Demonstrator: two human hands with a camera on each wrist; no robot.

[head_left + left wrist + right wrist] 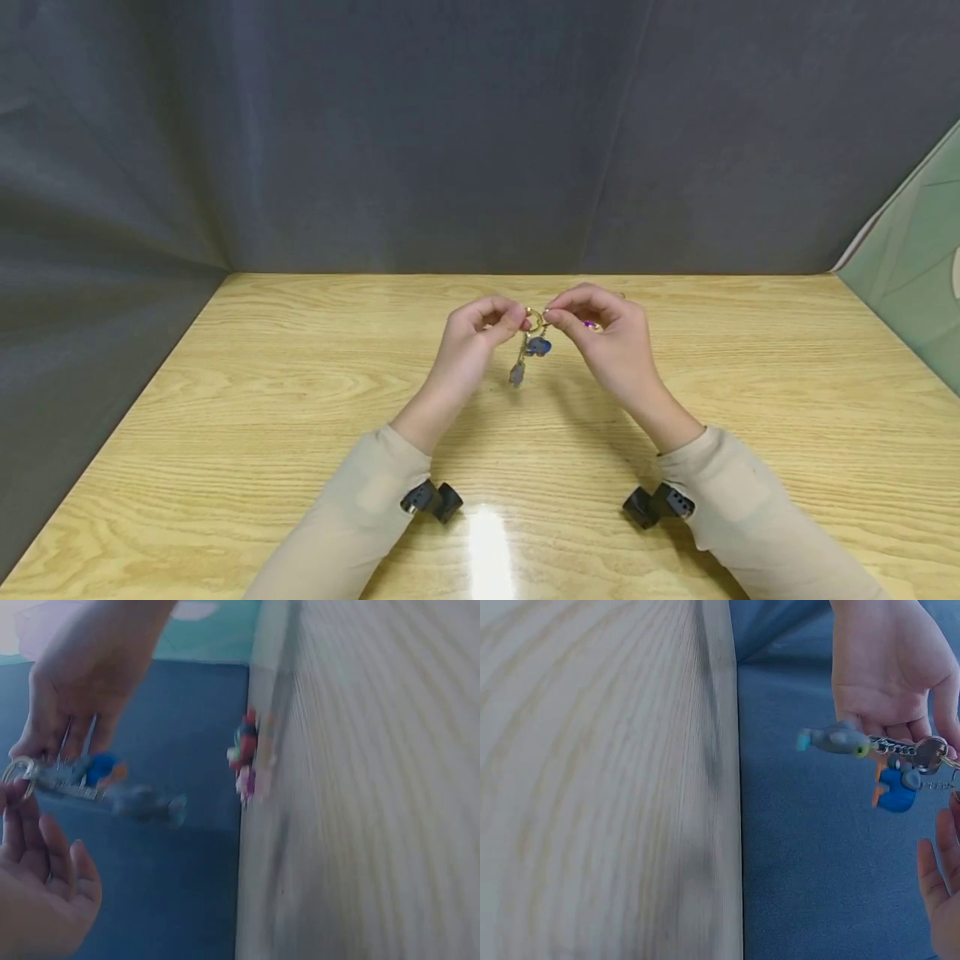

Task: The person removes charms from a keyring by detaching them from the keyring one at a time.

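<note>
Raised above the table [300,400], left hand [472,337] and right hand [607,333] pinch the key ring [533,320].

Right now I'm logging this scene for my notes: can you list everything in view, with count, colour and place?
key ring: one, gold, held above the table between both hands
charms: two, a blue one and a grey one, hanging from the ring
small colourful pieces: number unclear, purple and red, on the table behind the right hand
table: one, light wood
backdrop: grey cloth, behind and left
wrist cameras: two, black
sleeves: two, beige
left hand: fingers pinch the ring
right hand: fingers pinch the ring
</note>
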